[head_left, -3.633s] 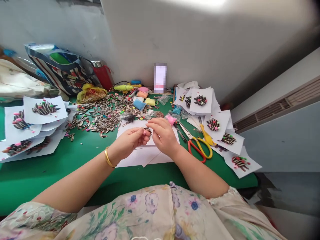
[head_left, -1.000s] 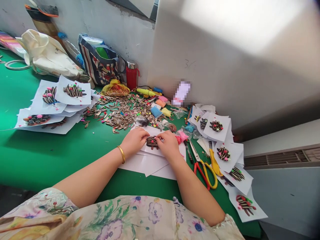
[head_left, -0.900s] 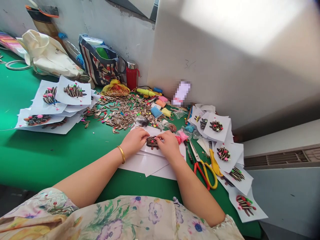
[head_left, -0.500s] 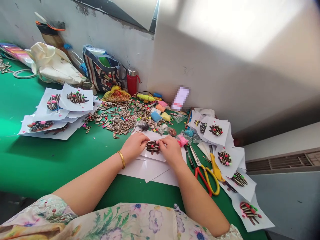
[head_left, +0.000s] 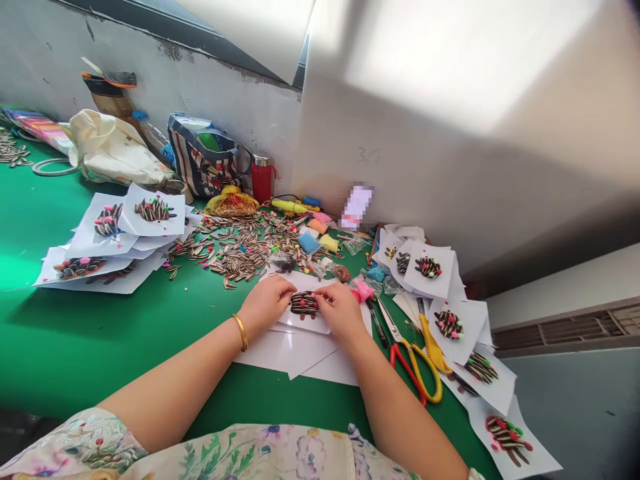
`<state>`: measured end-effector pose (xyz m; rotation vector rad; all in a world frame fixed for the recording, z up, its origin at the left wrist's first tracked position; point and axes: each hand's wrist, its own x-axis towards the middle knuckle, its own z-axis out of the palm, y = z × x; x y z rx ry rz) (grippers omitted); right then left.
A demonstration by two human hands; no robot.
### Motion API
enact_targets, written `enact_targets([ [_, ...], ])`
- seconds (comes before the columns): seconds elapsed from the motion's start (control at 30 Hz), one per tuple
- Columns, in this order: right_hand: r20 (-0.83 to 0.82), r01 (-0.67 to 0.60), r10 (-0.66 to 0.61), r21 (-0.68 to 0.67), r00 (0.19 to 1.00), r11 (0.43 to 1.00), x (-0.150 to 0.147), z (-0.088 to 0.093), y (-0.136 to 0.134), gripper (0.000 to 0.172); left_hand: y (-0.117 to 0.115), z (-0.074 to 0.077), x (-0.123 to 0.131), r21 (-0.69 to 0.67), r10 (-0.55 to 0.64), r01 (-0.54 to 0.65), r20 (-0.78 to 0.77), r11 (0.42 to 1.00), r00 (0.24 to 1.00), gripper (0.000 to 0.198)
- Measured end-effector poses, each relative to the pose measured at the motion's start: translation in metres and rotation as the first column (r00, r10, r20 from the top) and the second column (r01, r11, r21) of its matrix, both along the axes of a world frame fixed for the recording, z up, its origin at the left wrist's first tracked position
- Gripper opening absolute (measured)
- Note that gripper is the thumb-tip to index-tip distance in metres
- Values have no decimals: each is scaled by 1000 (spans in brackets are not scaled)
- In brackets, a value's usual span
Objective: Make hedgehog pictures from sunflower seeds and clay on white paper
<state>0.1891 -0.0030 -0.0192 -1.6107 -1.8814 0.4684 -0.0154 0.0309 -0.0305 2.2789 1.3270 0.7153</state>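
In front of me lies a white paper card (head_left: pixel 285 321) with a dark hedgehog figure (head_left: pixel 303 305) covered in striped sunflower seeds and a few small red balls. My left hand (head_left: pixel 266 302), with a gold bangle on its wrist, is closed in a pinch at the figure's left edge. At the upper right edge, my right hand (head_left: pixel 342 311) also pinches, its fingertips by a small red ball. Whatever either hand's fingertips hold is too small to make out. Under the card are more white sheets (head_left: pixel 265 348) on the green tabletop.
Sunflower seeds (head_left: pixel 240 247) are heaped beyond my hands, beside coloured clay packets (head_left: pixel 310 243). Scissors (head_left: pixel 410 353) and a yellow cutter (head_left: pixel 431 337) lie at right. Finished cards pile up left (head_left: pixel 131 245) and right (head_left: pixel 430 270). Bags (head_left: pixel 205 157) and a red flask (head_left: pixel 262 180) stand behind.
The camera view has tipped up slightly, so things sit lower in the picture. Both hands stay pinched at the hedgehog figure, with only slight finger movement.
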Motion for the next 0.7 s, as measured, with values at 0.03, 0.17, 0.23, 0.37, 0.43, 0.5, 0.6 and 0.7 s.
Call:
enact_targets([
  [0.03,-2,1,-1,-2,1000,1000,-1,-1,0,16,0,0,0,1,2,-2,2,1000,1000,23],
  [0.17,7,-9,9,6,1000,1000,-7,-1,2,13,0,-1,-1,-2,2,-2,9,1000,1000,23],
  [0.23,14,-22,22,11,1000,1000,-10,0,3,15,0,-1,-1,-1,-3,3,13,1000,1000,23],
  [0.37,4,-29,28,6,1000,1000,-14,1,4,16,0,-1,-1,3,-20,20,19,1000,1000,23],
  [0.43,-5,-19,19,6,1000,1000,-15,1,4,17,0,-1,-1,7,-18,18,23,1000,1000,23],
  [0.5,-10,-14,14,13,1000,1000,-14,2,3,18,0,-2,-1,18,-19,18,31,1000,999,25],
  [0.6,-16,-22,22,32,1000,999,-12,2,2,19,-2,-3,-1,48,-41,40,29,998,999,31],
  [0.7,-17,-25,26,48,1000,999,-9,2,2,18,-3,-4,0,88,-71,71,-6,994,997,38],
])
